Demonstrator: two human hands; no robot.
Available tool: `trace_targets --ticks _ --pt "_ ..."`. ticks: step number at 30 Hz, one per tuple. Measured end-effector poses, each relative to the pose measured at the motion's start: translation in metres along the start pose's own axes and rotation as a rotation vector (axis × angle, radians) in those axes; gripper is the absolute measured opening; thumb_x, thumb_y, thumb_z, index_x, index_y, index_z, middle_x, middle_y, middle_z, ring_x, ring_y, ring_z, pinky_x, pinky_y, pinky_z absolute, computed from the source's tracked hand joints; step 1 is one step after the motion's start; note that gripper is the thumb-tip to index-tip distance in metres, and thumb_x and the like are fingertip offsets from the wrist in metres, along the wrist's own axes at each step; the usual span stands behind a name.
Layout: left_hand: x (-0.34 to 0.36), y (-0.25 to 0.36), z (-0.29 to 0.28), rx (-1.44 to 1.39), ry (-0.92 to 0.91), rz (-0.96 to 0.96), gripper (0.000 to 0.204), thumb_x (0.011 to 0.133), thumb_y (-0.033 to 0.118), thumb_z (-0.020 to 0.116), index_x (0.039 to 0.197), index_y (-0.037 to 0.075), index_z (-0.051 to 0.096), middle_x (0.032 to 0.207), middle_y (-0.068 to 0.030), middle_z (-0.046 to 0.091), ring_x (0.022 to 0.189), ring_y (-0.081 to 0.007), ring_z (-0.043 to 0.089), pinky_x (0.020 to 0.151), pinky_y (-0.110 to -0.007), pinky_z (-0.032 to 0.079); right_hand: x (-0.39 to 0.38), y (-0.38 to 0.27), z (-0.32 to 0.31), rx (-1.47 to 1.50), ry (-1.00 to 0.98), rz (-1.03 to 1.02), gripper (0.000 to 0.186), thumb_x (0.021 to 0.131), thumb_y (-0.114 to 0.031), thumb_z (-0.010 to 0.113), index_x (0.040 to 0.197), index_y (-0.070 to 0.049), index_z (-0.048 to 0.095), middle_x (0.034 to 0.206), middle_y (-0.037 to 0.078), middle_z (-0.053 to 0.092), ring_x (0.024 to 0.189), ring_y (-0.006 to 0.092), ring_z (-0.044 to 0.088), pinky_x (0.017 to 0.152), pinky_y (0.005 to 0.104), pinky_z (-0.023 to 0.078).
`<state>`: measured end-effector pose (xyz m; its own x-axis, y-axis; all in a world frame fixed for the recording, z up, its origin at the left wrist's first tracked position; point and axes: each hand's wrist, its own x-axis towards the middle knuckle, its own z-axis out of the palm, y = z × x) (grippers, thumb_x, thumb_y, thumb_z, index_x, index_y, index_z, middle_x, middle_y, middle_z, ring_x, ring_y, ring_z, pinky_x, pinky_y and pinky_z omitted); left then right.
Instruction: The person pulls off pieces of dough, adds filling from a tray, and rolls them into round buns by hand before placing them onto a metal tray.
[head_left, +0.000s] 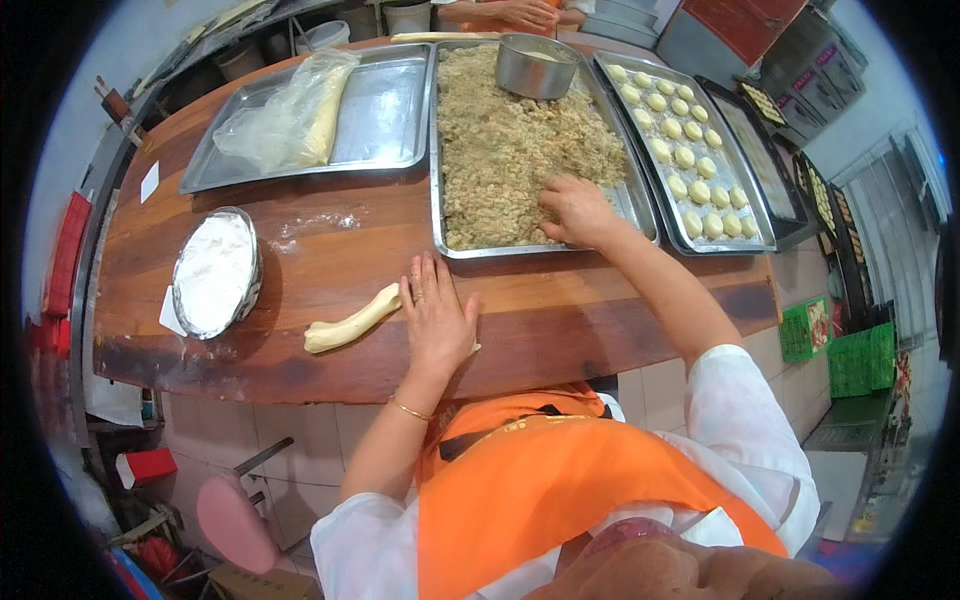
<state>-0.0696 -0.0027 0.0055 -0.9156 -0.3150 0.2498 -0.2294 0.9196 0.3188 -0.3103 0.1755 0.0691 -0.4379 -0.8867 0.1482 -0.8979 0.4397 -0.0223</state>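
My left hand (436,310) lies with fingers stretched out on the wooden table (560,330), beside a pale dough roll (345,323); a small pale bit peeks from under its thumb side, and what lies beneath the palm is hidden. My right hand (578,212) has its fingers curled into the crumbly brown filling (500,150) in a large metal tray (445,250); how much it grips is hidden. A round metal pan (535,82) with pale contents sits on the filling's far part.
A tray (390,140) holds bagged dough (320,130) at left, above a flour bowl (215,265). At right, another tray holds several dough rounds (685,157), beside dark trays (765,175). A person's hands (525,15) show across the table. A pink stool (235,520) stands below.
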Motion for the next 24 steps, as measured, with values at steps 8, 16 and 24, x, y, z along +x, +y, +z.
trace_targets --ticks 8,16,24 --pt "-0.002 0.001 0.006 -0.038 0.03 0.009 0.073 0.095 0.038 0.059 0.144 -0.011 0.038 0.154 -0.0267 0.034 0.149 -0.0379 0.023 0.122 -0.053 0.012 -0.04 0.035 -0.003 0.053 0.09 0.307 0.055 0.086 -0.038 0.073 0.128 -0.008 0.054 0.125 0.021 0.054 0.11 0.0389 0.06 0.092 0.0467 0.051" --pt "-0.001 0.001 0.003 -0.031 0.023 0.002 0.065 0.097 0.036 0.057 0.141 -0.009 0.042 0.152 -0.0257 0.036 0.147 -0.0378 0.025 0.121 -0.053 0.015 -0.01 0.016 0.012 -0.078 -0.167 0.414 0.054 0.095 -0.052 0.056 0.122 -0.005 0.05 0.114 0.026 0.059 0.094 0.0438 0.067 0.081 0.0491 0.055" --pt "-0.001 0.0 0.003 -0.087 0.04 0.01 0.067 0.095 0.035 0.059 0.141 -0.011 0.042 0.152 -0.0282 0.036 0.147 -0.0397 0.026 0.121 -0.053 0.015 -0.01 0.058 0.032 0.019 0.023 0.393 0.036 0.1 -0.039 0.052 0.101 -0.004 0.06 0.091 0.027 0.067 0.089 0.0428 0.066 0.074 0.0526 0.053"
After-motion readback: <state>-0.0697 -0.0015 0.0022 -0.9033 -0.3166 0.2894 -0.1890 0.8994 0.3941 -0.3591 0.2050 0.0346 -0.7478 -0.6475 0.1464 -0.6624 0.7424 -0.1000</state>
